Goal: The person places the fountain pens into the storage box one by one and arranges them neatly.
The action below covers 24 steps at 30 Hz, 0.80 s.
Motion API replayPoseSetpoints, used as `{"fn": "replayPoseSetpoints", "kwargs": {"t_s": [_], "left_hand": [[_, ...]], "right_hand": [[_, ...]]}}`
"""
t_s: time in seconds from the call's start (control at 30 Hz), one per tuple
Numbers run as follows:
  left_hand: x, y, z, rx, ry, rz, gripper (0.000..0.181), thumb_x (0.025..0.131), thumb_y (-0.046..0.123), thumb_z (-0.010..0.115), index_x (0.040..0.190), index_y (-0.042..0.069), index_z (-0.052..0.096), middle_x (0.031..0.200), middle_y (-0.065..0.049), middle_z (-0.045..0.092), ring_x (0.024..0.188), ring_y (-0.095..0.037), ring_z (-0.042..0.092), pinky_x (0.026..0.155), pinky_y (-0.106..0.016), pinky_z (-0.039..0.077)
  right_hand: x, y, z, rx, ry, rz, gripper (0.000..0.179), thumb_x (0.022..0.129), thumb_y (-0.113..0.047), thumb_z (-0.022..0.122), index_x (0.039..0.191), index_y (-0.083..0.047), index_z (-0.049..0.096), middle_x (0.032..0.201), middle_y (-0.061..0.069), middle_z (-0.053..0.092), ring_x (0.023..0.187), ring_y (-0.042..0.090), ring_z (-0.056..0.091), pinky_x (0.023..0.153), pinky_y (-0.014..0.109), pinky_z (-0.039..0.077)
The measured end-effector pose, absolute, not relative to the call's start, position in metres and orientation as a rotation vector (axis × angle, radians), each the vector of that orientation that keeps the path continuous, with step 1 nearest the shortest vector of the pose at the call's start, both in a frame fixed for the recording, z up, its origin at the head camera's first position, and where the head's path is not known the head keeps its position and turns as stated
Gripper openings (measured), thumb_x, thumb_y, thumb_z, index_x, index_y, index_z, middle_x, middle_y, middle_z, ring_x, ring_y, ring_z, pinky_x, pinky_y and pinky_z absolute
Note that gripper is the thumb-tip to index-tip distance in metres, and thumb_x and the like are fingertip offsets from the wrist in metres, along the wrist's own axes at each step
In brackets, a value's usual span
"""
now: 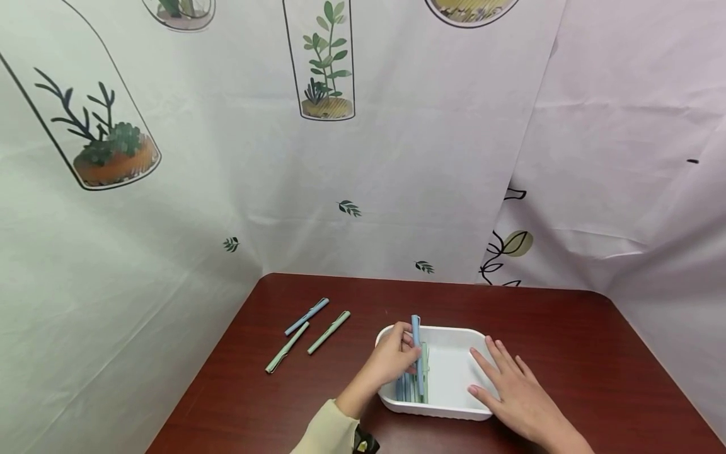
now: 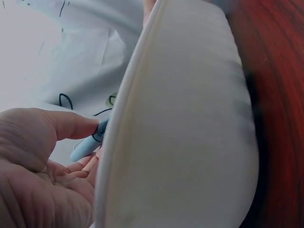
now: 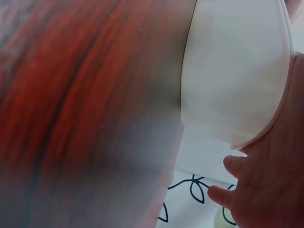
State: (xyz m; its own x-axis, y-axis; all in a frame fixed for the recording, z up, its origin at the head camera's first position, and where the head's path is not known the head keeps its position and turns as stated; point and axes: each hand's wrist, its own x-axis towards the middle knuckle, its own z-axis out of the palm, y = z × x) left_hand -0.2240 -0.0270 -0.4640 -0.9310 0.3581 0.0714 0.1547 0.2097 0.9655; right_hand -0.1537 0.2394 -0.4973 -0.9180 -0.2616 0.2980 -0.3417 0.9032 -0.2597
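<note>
My left hand pinches a light blue pen between thumb and fingers, tilted nearly upright over the left side of a white tray. In the left wrist view the thumb presses the same blue pen behind the tray's wall. Below it, several blue pens and a pale green pen lie side by side along the tray's left end. My right hand rests with straight, spread fingers at the tray's right rim, also seen beside the white wall in the right wrist view.
Left of the tray, one blue pen and two pale green pens, a nearer one and a farther one, lie on the dark red wooden table. A white cloth with plant prints hangs behind the table.
</note>
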Motion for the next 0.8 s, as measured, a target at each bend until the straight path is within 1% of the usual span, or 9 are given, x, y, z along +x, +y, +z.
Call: {"fn": "replayPoseSetpoints", "kwargs": {"t_s": [0.1,0.2,0.23,0.37,0.43,0.53,0.6,0.8], "left_hand": [[-0.224,-0.021,-0.466,0.483,2.294,1.824,0.035,0.092,-0.002,0.068,0.123,-0.004,0.052,0.089,-0.005,0.055,0.063,-0.012,0.060,0.056,-0.041,0.061],[-0.223,-0.015,-0.468,0.453,2.287,1.809,0.035,0.092,-0.001,0.068,0.124,-0.002,0.053,0.088,-0.003,0.056,0.061,-0.012,0.062,0.054,-0.038,0.060],[-0.223,-0.013,-0.468,0.445,2.287,1.797,0.035,0.092,-0.001,0.069,0.123,-0.002,0.053,0.087,-0.003,0.057,0.059,-0.014,0.063,0.054,-0.037,0.060],[-0.222,-0.006,-0.468,0.425,2.269,1.770,0.034,0.090,-0.002,0.070,0.120,-0.001,0.054,0.086,-0.004,0.058,0.054,-0.022,0.067,0.053,-0.040,0.060],[-0.222,-0.002,-0.469,0.413,2.249,1.769,0.034,0.089,-0.003,0.070,0.118,-0.001,0.054,0.087,-0.004,0.057,0.054,-0.021,0.066,0.052,-0.038,0.060],[-0.223,0.005,-0.471,0.392,2.231,1.759,0.034,0.089,-0.004,0.069,0.118,-0.001,0.053,0.088,-0.005,0.055,0.057,-0.016,0.063,0.052,-0.034,0.059],[-0.222,0.010,-0.471,0.372,2.233,1.749,0.034,0.088,-0.005,0.069,0.117,-0.001,0.053,0.088,-0.005,0.055,0.058,-0.014,0.062,0.051,-0.031,0.059],[-0.221,0.026,-0.471,0.338,2.272,1.685,0.033,0.088,-0.006,0.069,0.116,-0.002,0.052,0.088,-0.006,0.055,0.057,-0.018,0.066,0.051,-0.030,0.058]], "right_hand": [[-0.154,0.240,-0.498,0.450,-2.831,0.445,0.069,0.095,-0.059,0.060,0.151,-0.021,0.050,0.163,0.016,0.032,0.151,0.035,0.028,0.110,0.066,0.029],[-0.155,0.240,-0.499,0.445,-2.845,0.432,0.069,0.095,-0.060,0.059,0.152,-0.021,0.050,0.163,0.016,0.032,0.149,0.038,0.031,0.110,0.067,0.029],[-0.155,0.240,-0.499,0.444,-2.846,0.428,0.069,0.095,-0.060,0.059,0.152,-0.022,0.050,0.163,0.016,0.032,0.148,0.039,0.032,0.110,0.067,0.030],[-0.157,0.240,-0.499,0.441,-2.851,0.419,0.070,0.095,-0.061,0.058,0.152,-0.022,0.050,0.162,0.017,0.033,0.146,0.042,0.034,0.109,0.067,0.032],[-0.157,0.239,-0.499,0.441,-2.858,0.416,0.070,0.095,-0.062,0.058,0.152,-0.022,0.049,0.163,0.017,0.032,0.146,0.043,0.034,0.109,0.067,0.032],[-0.157,0.239,-0.498,0.437,-2.872,0.415,0.071,0.095,-0.062,0.057,0.152,-0.022,0.049,0.163,0.017,0.032,0.146,0.043,0.033,0.109,0.067,0.032],[-0.157,0.239,-0.497,0.433,-2.874,0.418,0.071,0.095,-0.062,0.057,0.153,-0.022,0.048,0.163,0.017,0.032,0.146,0.043,0.033,0.109,0.068,0.032],[-0.156,0.239,-0.494,0.443,-2.856,0.413,0.074,0.095,-0.060,0.060,0.154,-0.018,0.046,0.162,0.018,0.034,0.145,0.043,0.035,0.106,0.068,0.035]]}}
